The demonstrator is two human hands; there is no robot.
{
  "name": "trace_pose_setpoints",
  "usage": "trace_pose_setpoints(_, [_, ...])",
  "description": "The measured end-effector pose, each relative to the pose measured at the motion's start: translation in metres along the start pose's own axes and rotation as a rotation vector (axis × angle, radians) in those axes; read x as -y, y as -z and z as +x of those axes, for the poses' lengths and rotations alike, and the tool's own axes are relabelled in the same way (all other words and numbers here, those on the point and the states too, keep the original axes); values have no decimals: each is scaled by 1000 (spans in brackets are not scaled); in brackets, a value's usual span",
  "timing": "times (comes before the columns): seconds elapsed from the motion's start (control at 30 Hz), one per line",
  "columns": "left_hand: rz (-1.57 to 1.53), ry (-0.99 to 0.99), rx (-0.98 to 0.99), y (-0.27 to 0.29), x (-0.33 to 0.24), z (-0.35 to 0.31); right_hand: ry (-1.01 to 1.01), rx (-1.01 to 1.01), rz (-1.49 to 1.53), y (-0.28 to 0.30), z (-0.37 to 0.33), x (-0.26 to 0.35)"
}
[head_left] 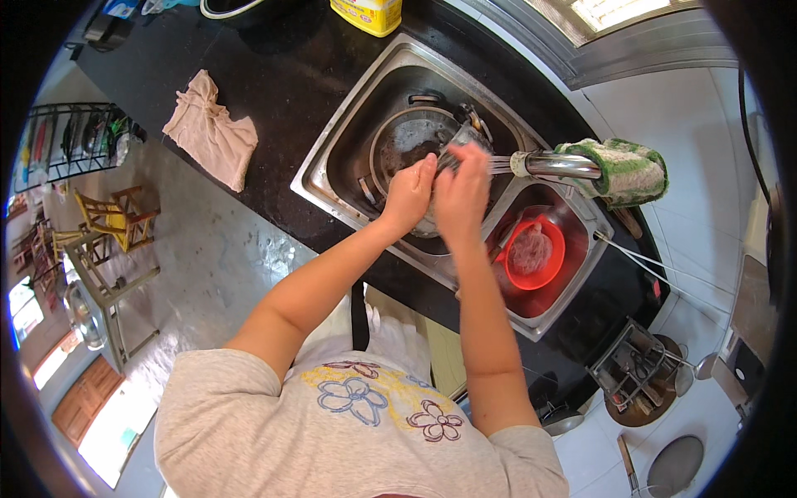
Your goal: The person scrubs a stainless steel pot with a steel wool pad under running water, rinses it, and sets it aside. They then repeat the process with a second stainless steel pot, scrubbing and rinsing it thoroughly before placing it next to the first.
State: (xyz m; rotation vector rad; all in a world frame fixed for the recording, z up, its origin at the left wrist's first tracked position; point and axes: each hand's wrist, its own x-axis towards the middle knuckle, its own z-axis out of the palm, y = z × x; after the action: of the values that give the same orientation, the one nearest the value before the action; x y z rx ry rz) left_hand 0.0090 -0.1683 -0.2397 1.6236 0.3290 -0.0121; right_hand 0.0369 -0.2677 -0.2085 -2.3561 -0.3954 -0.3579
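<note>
My left hand (pixel 408 197) and my right hand (pixel 462 195) are close together over the left basin of a steel double sink (pixel 328 184). Both hands have their fingers curled in, and the right one is a little blurred by motion. A greyish, shiny thing (pixel 471 143) shows just beyond the fingers; splashing water hides its kind. Water runs onto it from the metal faucet (pixel 564 165) on the right. Below the hands, a round metal pot (pixel 376 149) with side handles sits in the basin, partly covered by them.
A red bowl (pixel 558 259) holding a pinkish mesh stands in the right basin. Around the faucet wraps a green-and-white cloth (pixel 627 172). A pale pink cloth (pixel 217 137) lies on the black counter (pixel 286 108); a yellow container (pixel 369 15) stands behind the sink. Metal rack (pixel 635 357) at right.
</note>
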Motion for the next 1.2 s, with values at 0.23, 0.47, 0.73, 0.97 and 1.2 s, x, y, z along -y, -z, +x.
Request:
trace_pose_setpoints(0.23, [-10, 21, 22, 5, 2, 0, -62, -10, 132, 5, 16, -13])
trace_pose_setpoints(0.47, [-214, 154, -15, 12, 8, 12, -97, -39, 297, -2, 21, -16])
trace_pose_setpoints(0.73, [-612, 496, -230, 35, 21, 28, 5, 154, 368, -5, -18, 4])
trace_pose_setpoints(0.97, [-717, 539, -243, 37, 31, 37, -118, 166, 380, -26, -12, -77])
trace_pose_setpoints(1.2, [-776, 818, -417, 31, 26, 45, -432, 371, 399, -13, -6, -71])
